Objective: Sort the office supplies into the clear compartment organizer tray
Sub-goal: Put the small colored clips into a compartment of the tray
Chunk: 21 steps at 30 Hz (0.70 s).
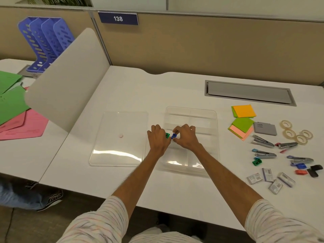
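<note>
— What have your fingers got?
— My left hand (pixel 158 140) pinches a green sharpener (pixel 167 135); my right hand (pixel 186 137) pinches a blue sharpener (pixel 173 136).
— The tray (pixel 216 130)?
— Under my right fingers; its lid (pixel 119 123) lies just left of my left hand.

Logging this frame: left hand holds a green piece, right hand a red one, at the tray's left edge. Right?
The head view shows the right hand pinching a blue piece, not red; the left hand holds the green piece at the tray's left edge.
</note>
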### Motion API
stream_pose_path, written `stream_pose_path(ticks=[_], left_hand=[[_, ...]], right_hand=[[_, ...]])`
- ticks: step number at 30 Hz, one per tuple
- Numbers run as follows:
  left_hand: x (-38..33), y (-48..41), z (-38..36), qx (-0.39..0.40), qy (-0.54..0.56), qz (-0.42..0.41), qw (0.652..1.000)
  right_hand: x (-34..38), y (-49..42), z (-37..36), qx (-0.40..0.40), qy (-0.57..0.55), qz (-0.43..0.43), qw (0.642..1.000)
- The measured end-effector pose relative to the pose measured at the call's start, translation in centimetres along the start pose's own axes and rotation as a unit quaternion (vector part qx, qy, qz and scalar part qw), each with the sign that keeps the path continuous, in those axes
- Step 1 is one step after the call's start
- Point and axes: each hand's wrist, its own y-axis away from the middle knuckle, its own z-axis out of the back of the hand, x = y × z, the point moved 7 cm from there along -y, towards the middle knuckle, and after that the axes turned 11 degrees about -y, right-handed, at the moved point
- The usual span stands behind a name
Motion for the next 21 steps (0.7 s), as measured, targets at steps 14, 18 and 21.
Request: stream_pose_path(ticks=[14, 18, 21], left_hand=[[-1.1, 0.1, -0.2, 0.011, -0.035, -0.025, 0.999], [-0.9, 0.1, 0.1, 0.001, -0.040, -0.030, 0.999], [-1.1, 0.2, 0.4, -0.005, -0.051, -0.038, 0.998]], right_hand=[[-0.2, 0.0, -0.2, 0.027, 0.013, -0.015, 0.999], [-0.1, 0.2, 0.2, 0.017, -0.001, -0.014, 1.000], [-0.1, 0.4, 0.8, -0.008, -0.018, -0.009, 1.000]])
